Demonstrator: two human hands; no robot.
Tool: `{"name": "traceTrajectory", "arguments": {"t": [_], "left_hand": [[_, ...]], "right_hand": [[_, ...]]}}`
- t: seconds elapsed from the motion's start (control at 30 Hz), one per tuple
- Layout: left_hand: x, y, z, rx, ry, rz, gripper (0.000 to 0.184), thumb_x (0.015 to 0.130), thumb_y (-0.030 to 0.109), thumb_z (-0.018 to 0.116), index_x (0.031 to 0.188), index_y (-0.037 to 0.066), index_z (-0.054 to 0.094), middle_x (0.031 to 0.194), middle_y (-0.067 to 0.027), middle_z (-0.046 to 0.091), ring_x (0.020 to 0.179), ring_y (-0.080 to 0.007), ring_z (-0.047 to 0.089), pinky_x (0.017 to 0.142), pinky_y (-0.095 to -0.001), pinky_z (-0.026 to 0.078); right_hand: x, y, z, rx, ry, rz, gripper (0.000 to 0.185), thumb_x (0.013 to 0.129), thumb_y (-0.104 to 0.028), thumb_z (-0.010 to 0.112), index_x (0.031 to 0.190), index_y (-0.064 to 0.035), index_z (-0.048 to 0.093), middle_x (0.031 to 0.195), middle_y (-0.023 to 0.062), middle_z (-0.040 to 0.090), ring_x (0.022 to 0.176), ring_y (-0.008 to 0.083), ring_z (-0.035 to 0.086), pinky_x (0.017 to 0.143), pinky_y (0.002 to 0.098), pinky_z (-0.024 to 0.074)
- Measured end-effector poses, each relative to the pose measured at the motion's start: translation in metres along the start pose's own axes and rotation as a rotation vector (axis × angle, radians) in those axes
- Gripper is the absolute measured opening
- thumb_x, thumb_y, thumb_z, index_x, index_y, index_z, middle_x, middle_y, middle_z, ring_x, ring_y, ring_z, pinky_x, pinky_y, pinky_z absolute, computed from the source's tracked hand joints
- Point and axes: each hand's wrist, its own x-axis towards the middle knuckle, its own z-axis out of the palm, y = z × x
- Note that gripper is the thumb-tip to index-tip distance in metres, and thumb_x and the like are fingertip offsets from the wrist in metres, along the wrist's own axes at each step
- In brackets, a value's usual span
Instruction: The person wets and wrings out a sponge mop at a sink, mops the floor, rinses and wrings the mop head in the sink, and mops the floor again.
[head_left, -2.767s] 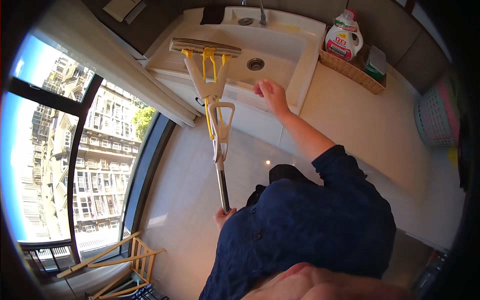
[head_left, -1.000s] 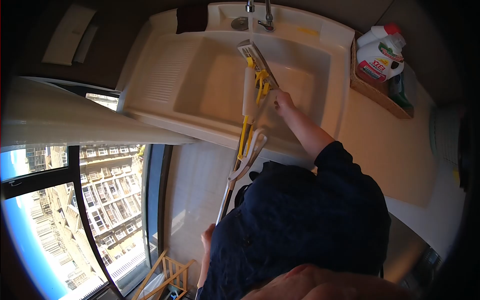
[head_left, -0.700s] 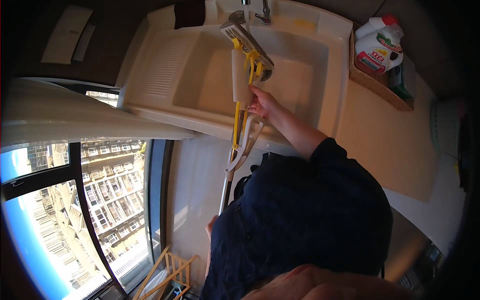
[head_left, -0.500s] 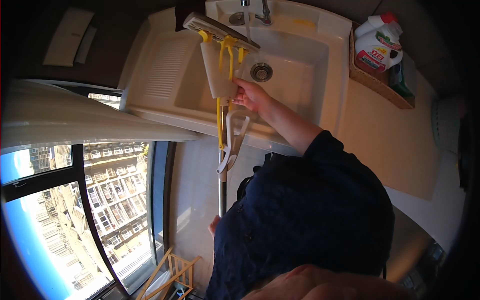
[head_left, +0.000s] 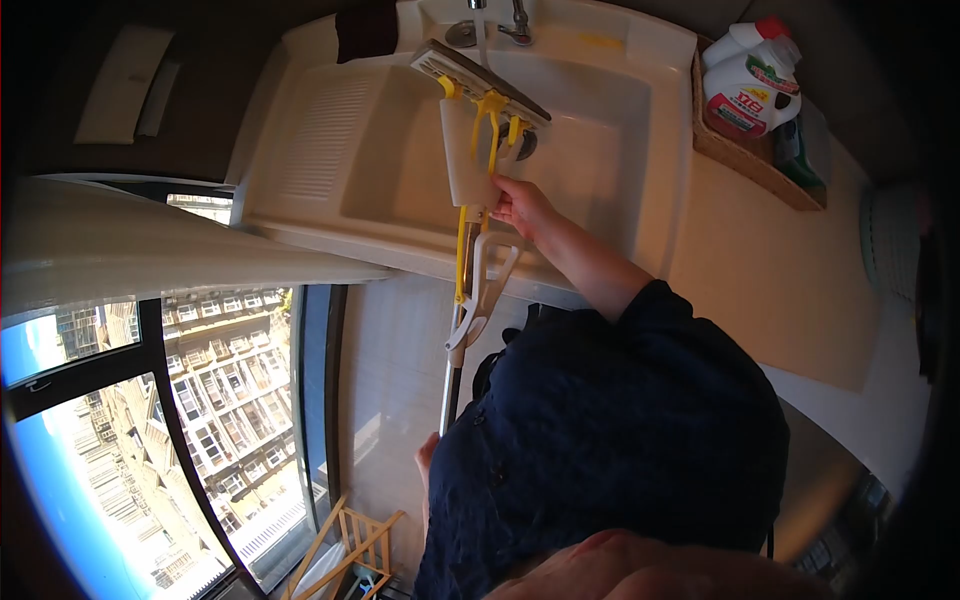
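And here's your mop [head_left: 466, 160], running up the middle of the frame, its head [head_left: 482, 86] tilted over the sink [head_left: 400, 190] at upper centre, left end higher than the right. Water drops from the tap [head_left: 477, 4] at the top edge and meets the head's upper side in view; whether it lands there or falls behind, you can't tell from this angle. Your right hand [head_left: 524, 210], just above centre, has its fingers closed around the neck, right below the white sleeve, thumb along the near side. Down at lower centre your left hand [head_left: 427, 457] sits beside the pole [head_left: 450, 395], partly covered by your dark shirt [head_left: 600, 450]; you can't tell how tightly those fingers are curled. Behind the head's right end, the drain [head_left: 525, 147] peeks out. Over at upper right, bottles [head_left: 745, 95] stand in a basket [head_left: 740, 155] on the counter [head_left: 770, 290]. A dark cloth [head_left: 367, 30] hangs on the sink's back edge, upper left of centre; a wooden frame [head_left: 370, 540] stands at bottom left of centre.
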Motion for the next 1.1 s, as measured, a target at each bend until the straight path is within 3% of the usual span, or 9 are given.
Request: {"name": "traceTrajectory", "arguments": {"t": [0.03, 0.13, 0.37, 0.53, 0.63, 0.8, 0.97, 1.03, 1.1], "left_hand": [[0.003, 0.000, 0.000, 0.135, -0.015, 0.010, 0.011, 0.070, 0.010, 0.054, 0.066, 0.000, 0.052, 0.054, -0.0011, 0.047, 0.057, -0.0050, 0.041, 0.047, -0.0237, 0.034], [-0.002, 0.027, -0.004, 0.035, -0.046, 0.113, 0.012, 0.070, 0.011, 0.054, 0.069, -0.001, 0.053, 0.053, -0.0047, 0.049, 0.058, -0.0055, 0.043, 0.048, -0.0246, 0.036], [-0.002, 0.022, -0.004, 0.083, -0.059, 0.095, 0.011, 0.070, 0.010, 0.055, 0.067, 0.000, 0.052, 0.054, -0.0019, 0.047, 0.056, -0.0051, 0.042, 0.047, -0.0246, 0.035], [0.009, -0.009, 0.001, -0.057, -0.044, -0.022, 0.012, 0.070, 0.007, 0.055, 0.061, 0.002, 0.049, 0.053, 0.0050, 0.040, 0.053, -0.0036, 0.034, 0.043, -0.0212, 0.027], [0.002, 0.013, 0.003, -0.167, 0.019, -0.055, 0.016, 0.070, 0.006, 0.055, 0.057, 0.003, 0.046, 0.053, 0.0066, 0.038, 0.052, -0.0028, 0.033, 0.042, -0.0206, 0.024], [-0.003, 0.030, -0.008, -0.002, 0.086, -0.021, 0.014, 0.067, 0.005, 0.058, 0.058, 0.003, 0.047, 0.052, 0.0069, 0.039, 0.050, -0.0023, 0.033, 0.041, -0.0199, 0.024], [-0.007, 0.039, -0.008, -0.114, 0.176, -0.057, 0.015, 0.066, 0.003, 0.059, 0.057, 0.003, 0.047, 0.052, 0.0073, 0.039, 0.049, -0.0018, 0.033, 0.041, -0.0191, 0.024], [-0.004, 0.017, -0.011, -0.313, 0.176, -0.040, 0.020, 0.066, 0.005, 0.060, 0.054, 0.003, 0.044, 0.051, 0.0076, 0.037, 0.049, -0.0020, 0.031, 0.040, -0.0204, 0.022], [-0.001, 0.000, -0.016, -0.184, 0.138, -0.032, 0.020, 0.066, 0.006, 0.059, 0.054, 0.004, 0.043, 0.051, 0.0082, 0.035, 0.049, -0.0025, 0.030, 0.040, -0.0213, 0.022]], "right_hand": [[-0.003, 0.000, -0.007, 0.010, 0.036, -0.004, 0.034, 0.078, -0.033, 0.047, 0.097, -0.0044, 0.049, 0.091, 0.0072, 0.054, 0.084, 0.0159, 0.052, 0.081, 0.0327, 0.0359], [-0.010, 0.003, -0.022, -0.003, 0.114, -0.008, 0.036, 0.077, -0.035, 0.047, 0.098, -0.0049, 0.049, 0.091, 0.0069, 0.055, 0.084, 0.0152, 0.053, 0.081, 0.0321, 0.0356], [-0.013, 0.000, -0.025, 0.006, 0.164, 0.022, 0.037, 0.077, -0.036, 0.046, 0.099, -0.0052, 0.049, 0.088, 0.0046, 0.056, 0.083, 0.0135, 0.053, 0.080, 0.0307, 0.0356], [-0.003, -0.011, 0.006, -0.029, 0.006, -0.028, 0.033, 0.079, -0.033, 0.045, 0.098, -0.0062, 0.049, 0.089, 0.0052, 0.055, 0.084, 0.0140, 0.052, 0.081, 0.0310, 0.0361], [0.008, -0.013, 0.029, -0.048, -0.077, -0.057, 0.031, 0.079, -0.032, 0.046, 0.096, -0.0059, 0.049, 0.087, 0.0052, 0.056, 0.081, 0.0140, 0.053, 0.079, 0.0309, 0.0374], [0.006, -0.019, 0.070, -0.089, -0.137, -0.071, 0.029, 0.077, -0.030, 0.048, 0.092, -0.0046, 0.049, 0.085, 0.0064, 0.055, 0.078, 0.0147, 0.054, 0.076, 0.0297, 0.0398], [0.010, -0.014, 0.076, -0.069, -0.185, -0.070, 0.036, 0.074, -0.027, 0.053, 0.096, -0.0004, 0.045, 0.085, 0.0094, 0.053, 0.074, 0.0176, 0.053, 0.072, 0.0294, 0.0415], [0.007, -0.010, 0.071, -0.057, -0.184, -0.069, 0.035, 0.074, -0.027, 0.051, 0.097, -0.0013, 0.045, 0.086, 0.0095, 0.053, 0.074, 0.0177, 0.054, 0.071, 0.0294, 0.0419], [0.005, -0.006, 0.059, -0.058, -0.146, -0.070, 0.033, 0.076, -0.029, 0.049, 0.096, -0.0033, 0.047, 0.086, 0.0078, 0.054, 0.076, 0.0163, 0.053, 0.073, 0.0300, 0.0409]]}}
